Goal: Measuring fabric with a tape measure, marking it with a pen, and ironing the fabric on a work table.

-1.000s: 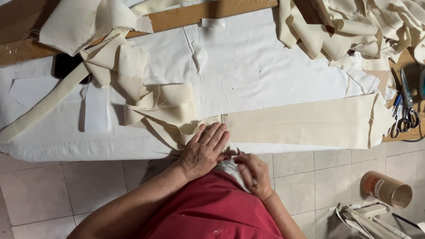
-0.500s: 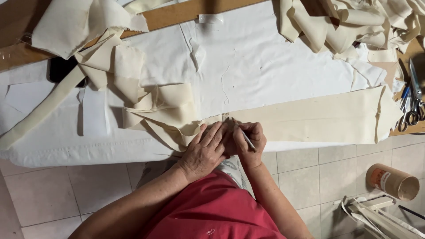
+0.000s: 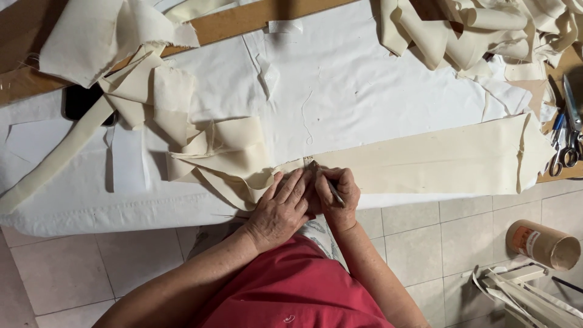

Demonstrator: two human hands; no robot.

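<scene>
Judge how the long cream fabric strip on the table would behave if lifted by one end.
The long cream fabric strip would probably droop limply, since similar cream fabric pieces beside it lie folded and crumpled. It looks thin and flat, so likely light. The left hand presses it down, suggesting it may slide on the white cloth table cover.

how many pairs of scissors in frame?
1 for certain: scissors at the table's right edge, beside the long cream strip. Blue handles next to them may be a second pair; more could lie hidden under the fabric heap.
</scene>
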